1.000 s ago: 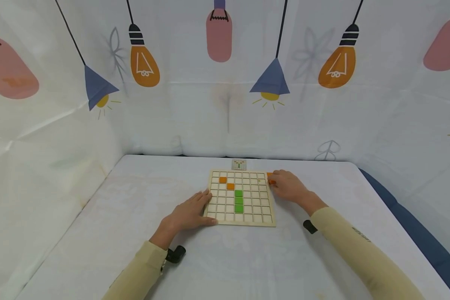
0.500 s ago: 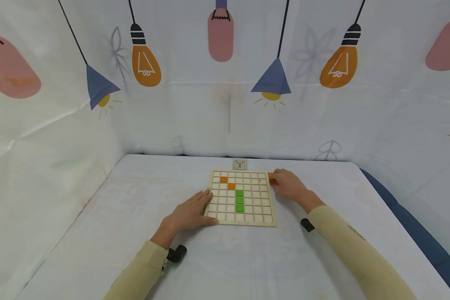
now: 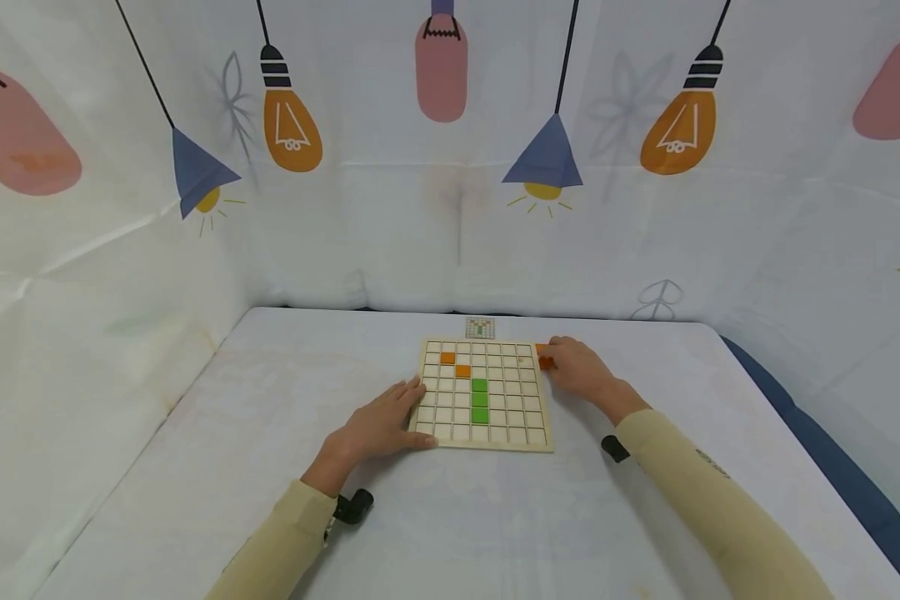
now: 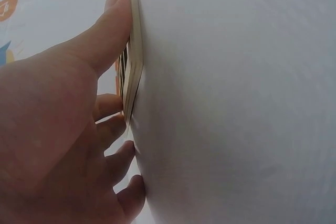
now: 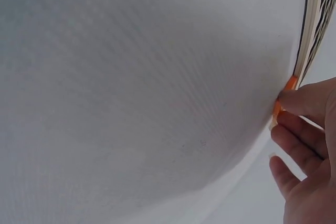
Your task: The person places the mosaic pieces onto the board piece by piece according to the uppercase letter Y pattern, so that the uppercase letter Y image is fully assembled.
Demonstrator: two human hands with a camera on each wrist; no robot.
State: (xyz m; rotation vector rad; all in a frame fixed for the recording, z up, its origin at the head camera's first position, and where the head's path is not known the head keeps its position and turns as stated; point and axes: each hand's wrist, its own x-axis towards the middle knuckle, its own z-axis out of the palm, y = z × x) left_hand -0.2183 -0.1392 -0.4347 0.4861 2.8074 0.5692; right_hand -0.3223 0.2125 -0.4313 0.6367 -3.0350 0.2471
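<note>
A square wooden grid board (image 3: 457,445) lies on the white table. Two orange tiles (image 3: 462,371) sit diagonally in its upper left cells, and a column of green tiles (image 3: 479,400) stands below them. My left hand (image 3: 371,425) rests at the board's lower left corner, thumb along the front edge and fingers at the left side; the left wrist view shows the thumb on the rim. Beyond the board's right edge my right hand (image 3: 581,369) pinches an orange tile (image 5: 276,107) between thumb and fingers, low at the table. More orange (image 3: 542,350) shows past the fingertips, partly hidden.
A small pattern card (image 3: 480,327) lies just behind the board. White cloth walls (image 3: 390,233) with printed lamps rise behind the table (image 3: 195,467) and at both sides. Dark blue fabric (image 3: 817,442) shows past the table's right edge.
The view has shifted very slightly. Over the last half second both hands, the board and its tiles keep their places.
</note>
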